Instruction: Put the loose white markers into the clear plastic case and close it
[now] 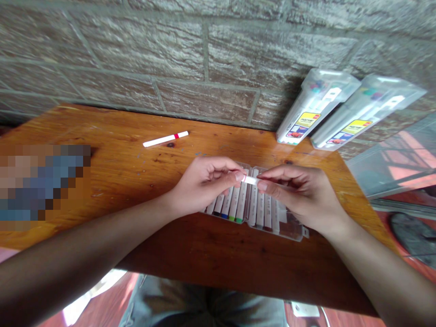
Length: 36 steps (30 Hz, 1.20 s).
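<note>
Between my two hands is a white marker (251,180) with a pinkish ring near its left end. My left hand (211,181) pinches that end, and my right hand (296,188) pinches the other end with thumb and fingers. Directly below lies an open clear plastic case (289,231), partly hidden by both hands. Several white markers (239,202) rest side by side in its two halves, some with black, blue or green ends showing. Beyond my left hand, a white marker with a red band (163,140) lies loose on the table.
Two clear marker cases (303,113) with yellow labels stand against the brick wall (136,45) at the back right of the wooden table (116,131). A pixelated patch covers something at the left. A dark shoe (412,236) is on the floor to the right.
</note>
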{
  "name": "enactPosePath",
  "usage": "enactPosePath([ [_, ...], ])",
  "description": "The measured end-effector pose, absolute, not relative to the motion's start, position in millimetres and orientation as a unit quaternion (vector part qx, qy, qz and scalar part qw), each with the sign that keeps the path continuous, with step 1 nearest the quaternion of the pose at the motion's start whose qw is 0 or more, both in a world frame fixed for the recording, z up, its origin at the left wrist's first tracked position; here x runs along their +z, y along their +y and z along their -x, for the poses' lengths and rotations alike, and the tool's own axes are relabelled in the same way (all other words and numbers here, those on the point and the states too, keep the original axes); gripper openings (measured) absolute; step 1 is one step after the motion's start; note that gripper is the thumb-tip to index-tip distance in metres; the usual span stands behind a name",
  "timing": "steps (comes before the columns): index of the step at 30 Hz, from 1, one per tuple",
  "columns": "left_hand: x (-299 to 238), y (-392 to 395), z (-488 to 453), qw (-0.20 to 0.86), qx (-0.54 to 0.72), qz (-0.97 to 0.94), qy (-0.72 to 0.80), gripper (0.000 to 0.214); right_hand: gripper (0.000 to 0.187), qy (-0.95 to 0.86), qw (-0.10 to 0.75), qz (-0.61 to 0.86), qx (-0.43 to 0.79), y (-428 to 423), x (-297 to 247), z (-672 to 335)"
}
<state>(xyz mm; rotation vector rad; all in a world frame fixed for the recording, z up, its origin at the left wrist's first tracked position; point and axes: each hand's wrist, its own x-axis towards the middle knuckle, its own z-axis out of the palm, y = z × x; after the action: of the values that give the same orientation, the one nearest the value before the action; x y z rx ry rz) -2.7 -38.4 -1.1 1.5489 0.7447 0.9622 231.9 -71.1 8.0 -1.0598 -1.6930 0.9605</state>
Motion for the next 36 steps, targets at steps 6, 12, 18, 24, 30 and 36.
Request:
enactPosePath([
  [6, -1, -36, 4, 0.568, 0.407, -0.64, 0.319, 0.017, 0.015, -0.661, 0.449, 0.418, 0.433, -70, 6, -235],
  [12, -1, -33, 5, 0.557, 0.421, -0.644, 0.312, 0.018, 0.017, -0.648, 0.449, 0.415, 0.453, -70, 9, -234],
  [18, -1, -31, 7, 0.546, 0.427, -0.636, 0.34, 0.021, 0.015, -0.633, 0.451, 0.417, 0.471, -70, 11, -235],
  [24, -6, -28, 8, 0.581, 0.449, -0.591, 0.334, 0.023, 0.014, -0.611, 0.458, 0.421, 0.489, -70, 15, -233],
  [30, -8, -27, 7, 0.608, 0.468, -0.558, 0.316, 0.022, 0.014, -0.6, 0.467, 0.418, 0.498, -71, 18, -232],
  [36, -6, -27, 7, 0.634, 0.483, -0.518, 0.311, 0.021, 0.016, -0.592, 0.479, 0.413, 0.5, -70, 15, -236],
])
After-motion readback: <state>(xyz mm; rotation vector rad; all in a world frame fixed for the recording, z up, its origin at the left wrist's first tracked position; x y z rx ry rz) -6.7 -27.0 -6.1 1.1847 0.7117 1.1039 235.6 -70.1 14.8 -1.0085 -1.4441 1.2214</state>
